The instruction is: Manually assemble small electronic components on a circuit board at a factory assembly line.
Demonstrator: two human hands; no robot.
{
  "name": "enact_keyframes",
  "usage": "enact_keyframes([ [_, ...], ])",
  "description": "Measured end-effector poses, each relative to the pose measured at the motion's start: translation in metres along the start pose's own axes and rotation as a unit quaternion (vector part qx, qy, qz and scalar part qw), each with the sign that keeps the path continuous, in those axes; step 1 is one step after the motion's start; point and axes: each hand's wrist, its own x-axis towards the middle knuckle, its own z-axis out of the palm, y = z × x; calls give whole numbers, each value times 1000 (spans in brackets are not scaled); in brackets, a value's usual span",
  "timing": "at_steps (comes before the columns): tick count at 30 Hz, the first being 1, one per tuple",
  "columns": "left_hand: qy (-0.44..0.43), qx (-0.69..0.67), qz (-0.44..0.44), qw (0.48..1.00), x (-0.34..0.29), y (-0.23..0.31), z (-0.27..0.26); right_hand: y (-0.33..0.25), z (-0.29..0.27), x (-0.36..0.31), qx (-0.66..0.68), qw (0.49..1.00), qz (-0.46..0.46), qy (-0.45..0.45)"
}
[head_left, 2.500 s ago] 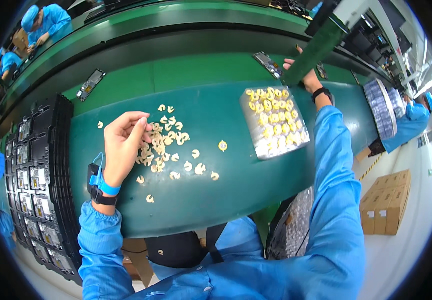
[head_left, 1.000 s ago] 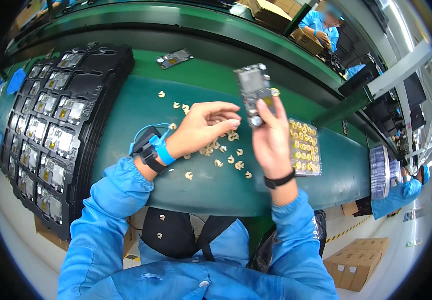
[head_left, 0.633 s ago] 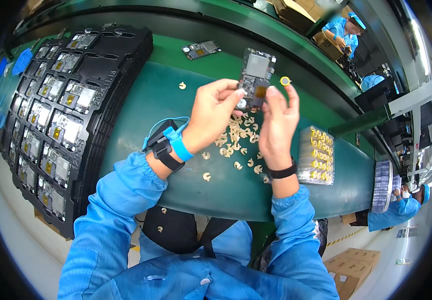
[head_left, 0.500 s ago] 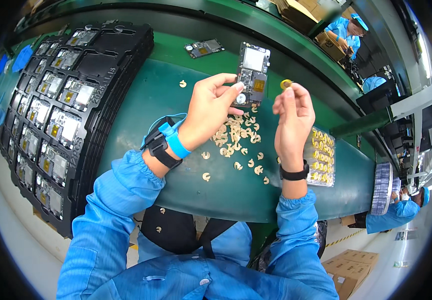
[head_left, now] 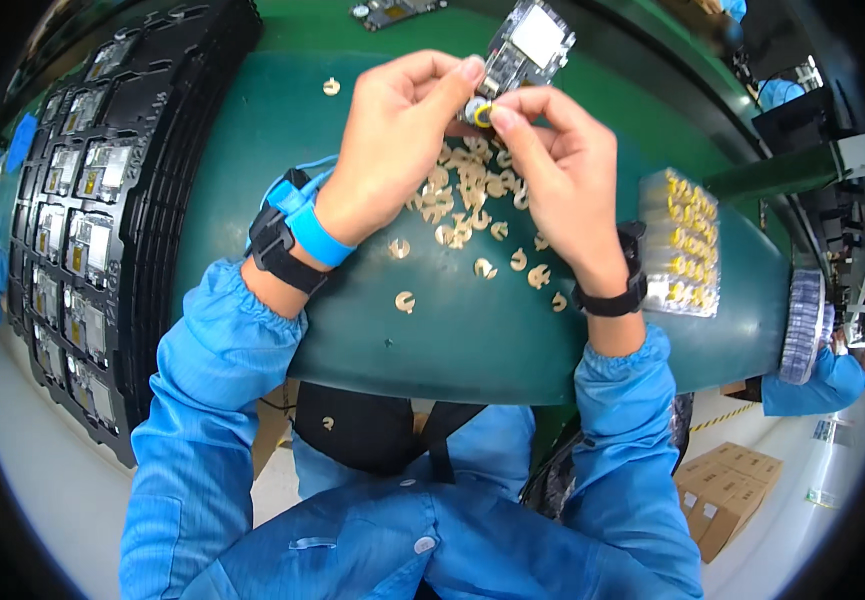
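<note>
My left hand [head_left: 392, 140] is closed on a circuit board [head_left: 526, 50], which tilts up above the green mat [head_left: 402, 350]. Thumb and fingers pinch its lower left edge. My right hand [head_left: 564, 175] is closed too, its thumb and forefinger pinching a small yellow ring-shaped piece [head_left: 484, 116] against the board's lower end, beside a round silver part [head_left: 474, 106]. Whether the ring is fixed to the board I cannot tell. Under both hands lies a loose heap of beige, notched round pieces [head_left: 472, 180]. My fingers hide the board's lower part.
Stacked black trays [head_left: 167, 200] holding circuit boards stand at the left. A clear tray of yellow round pieces [head_left: 680, 245] is at the right. Another circuit board [head_left: 392, 12] lies at the far edge. Beyond the mat's right end are a co-worker [head_left: 817, 385] and cardboard boxes [head_left: 727, 495].
My right hand has brought the yellow ring leftward from beside the board onto its lower end. The board is now tilted to the right, and the whole view has shifted.
</note>
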Motion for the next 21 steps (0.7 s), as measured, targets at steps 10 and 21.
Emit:
enact_keyframes([
  [10,-65,-97,-19,993,-1,-1,-3,8,2,-1,31,998,-38,32],
  [21,-74,-139,-13,987,-3,4,4,9,-3,0,100,992,-57,45],
])
